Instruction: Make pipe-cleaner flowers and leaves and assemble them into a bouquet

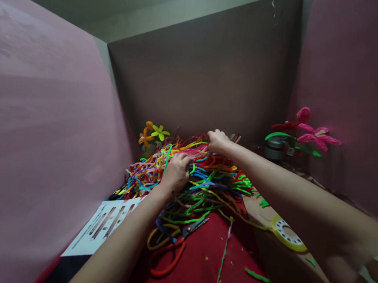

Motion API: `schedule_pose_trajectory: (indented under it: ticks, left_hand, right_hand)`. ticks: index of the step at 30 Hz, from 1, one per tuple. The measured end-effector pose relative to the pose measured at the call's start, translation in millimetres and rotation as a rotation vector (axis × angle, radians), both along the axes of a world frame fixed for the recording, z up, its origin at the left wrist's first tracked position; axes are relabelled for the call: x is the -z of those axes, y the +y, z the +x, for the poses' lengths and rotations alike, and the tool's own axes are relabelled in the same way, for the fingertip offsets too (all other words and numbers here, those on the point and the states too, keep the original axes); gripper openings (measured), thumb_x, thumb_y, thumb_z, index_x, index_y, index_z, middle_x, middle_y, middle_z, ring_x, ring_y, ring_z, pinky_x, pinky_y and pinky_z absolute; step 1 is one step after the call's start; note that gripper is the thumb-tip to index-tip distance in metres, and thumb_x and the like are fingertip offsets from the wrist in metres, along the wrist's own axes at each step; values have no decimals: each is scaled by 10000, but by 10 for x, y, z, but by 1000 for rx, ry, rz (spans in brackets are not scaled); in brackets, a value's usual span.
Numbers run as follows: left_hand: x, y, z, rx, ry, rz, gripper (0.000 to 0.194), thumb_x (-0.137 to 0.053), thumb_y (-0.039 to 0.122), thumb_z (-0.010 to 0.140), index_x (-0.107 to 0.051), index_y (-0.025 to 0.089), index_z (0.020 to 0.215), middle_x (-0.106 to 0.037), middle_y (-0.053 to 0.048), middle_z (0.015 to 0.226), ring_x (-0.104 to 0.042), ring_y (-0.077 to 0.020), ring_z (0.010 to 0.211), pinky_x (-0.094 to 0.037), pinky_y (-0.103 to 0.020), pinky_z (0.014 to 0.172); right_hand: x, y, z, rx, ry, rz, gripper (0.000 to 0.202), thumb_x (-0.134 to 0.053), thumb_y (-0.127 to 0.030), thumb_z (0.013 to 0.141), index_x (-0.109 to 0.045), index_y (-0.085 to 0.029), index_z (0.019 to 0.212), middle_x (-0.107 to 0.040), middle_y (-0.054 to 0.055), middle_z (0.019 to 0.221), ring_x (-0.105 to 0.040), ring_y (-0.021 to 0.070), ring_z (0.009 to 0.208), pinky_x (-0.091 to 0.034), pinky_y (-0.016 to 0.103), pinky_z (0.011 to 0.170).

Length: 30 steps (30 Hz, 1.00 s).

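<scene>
A large tangled heap of many-coloured pipe cleaners [202, 183] covers the far part of the red surface. My left hand [178, 168] is on the front of the heap, its fingers curled. A bright green pipe cleaner [167, 155] shows on both sides of this hand and appears to be held in it. Farther back, my right hand [219, 140] reaches over the heap's top edge with bent fingers, seemingly closed on pipe cleaners; its fingertips are partly hidden. Scissors [182, 240] with red and yellow handles lie below my left hand, blades partly against the strands.
Finished orange and yellow flowers [153, 134] stand behind the heap at left, pink flowers [319, 135] at right. A yellow-rimmed ring-shaped spool [287, 234] lies on cardboard [261, 224]. A printed white sheet [102, 226] is at left. Pink panels [47, 127] enclose the sides.
</scene>
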State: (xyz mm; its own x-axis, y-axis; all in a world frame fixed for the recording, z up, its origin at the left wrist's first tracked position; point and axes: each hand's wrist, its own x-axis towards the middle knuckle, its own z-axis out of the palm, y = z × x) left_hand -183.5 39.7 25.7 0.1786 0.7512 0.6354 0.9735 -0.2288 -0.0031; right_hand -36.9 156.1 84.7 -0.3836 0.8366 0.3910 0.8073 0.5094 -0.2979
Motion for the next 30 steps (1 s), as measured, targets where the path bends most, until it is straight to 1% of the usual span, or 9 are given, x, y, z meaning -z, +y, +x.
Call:
schedule_pose_trajectory:
  ticks: [3,6,8,11,15,18,22,27,30]
  left_hand:
    - [-38,-36,-21,-16,-24,5,205,-475,105,788,-641,160,894,-615,-74,941,-511,-199,921,-435,-336,826]
    - [-71,-55,-62,-25,-48,-9,190,-481,107,776,-652,169,833,-625,-63,902,-528,-192,895,-443,-327,806]
    - [-97,-67,-94,-31,-75,-18,190,-482,106,766,-656,167,813,-632,-62,895,-544,-185,884,-447,-324,806]
    - [-150,-120,-125,-77,-135,-10,186,-493,120,751,-663,164,813,-646,-60,908,-570,-182,873,-448,-325,819]
    - [-227,-277,-90,-131,-255,-26,189,-496,166,751,-672,190,817,-662,-28,853,-592,-167,845,-461,-297,798]
    - [-242,-397,5,-91,-355,-152,188,-498,193,743,-674,196,807,-671,-5,800,-605,-147,789,-469,-265,749]
    - [-119,-452,174,-76,-305,-406,169,-525,177,718,-672,190,800,-670,-11,794,-602,-143,768,-458,-242,723]
    - [165,-456,312,-133,-89,-506,222,-529,161,714,-659,219,885,-637,-42,893,-592,-168,826,-440,-253,725]
    - [255,-497,326,-153,-71,-526,206,-500,137,723,-656,227,823,-629,-33,832,-589,-164,789,-429,-248,695]
  right_hand:
    - [59,36,42,-92,52,86,337,-536,-121,708,-637,-184,1023,-586,113,1114,-509,222,1055,-398,286,825]
    - [129,31,171,-146,114,99,306,-480,-91,719,-681,-181,931,-659,71,929,-582,163,869,-418,234,727]
    - [177,6,285,-188,197,40,262,-514,-104,687,-707,-158,856,-674,51,770,-591,138,711,-417,214,627]
    - [248,-46,455,-233,321,-109,206,-559,-131,641,-721,-126,769,-646,26,618,-546,111,562,-389,201,523]
    - [305,-141,613,-261,424,-185,192,-572,-159,630,-717,-112,746,-629,18,573,-517,99,523,-373,191,478]
    - [289,-264,655,-278,469,-237,196,-572,-165,636,-714,-103,756,-632,26,578,-520,102,522,-376,191,467]
    - [290,-456,643,-354,399,-303,195,-554,-143,645,-713,-99,749,-635,20,588,-530,105,540,-391,196,495]
    - [495,-652,657,-543,137,-239,231,-575,-159,653,-716,-154,836,-672,8,712,-573,122,640,-408,198,582]
    - [653,-729,701,-539,6,-148,215,-576,-151,656,-720,-193,809,-683,18,752,-587,137,689,-405,200,613]
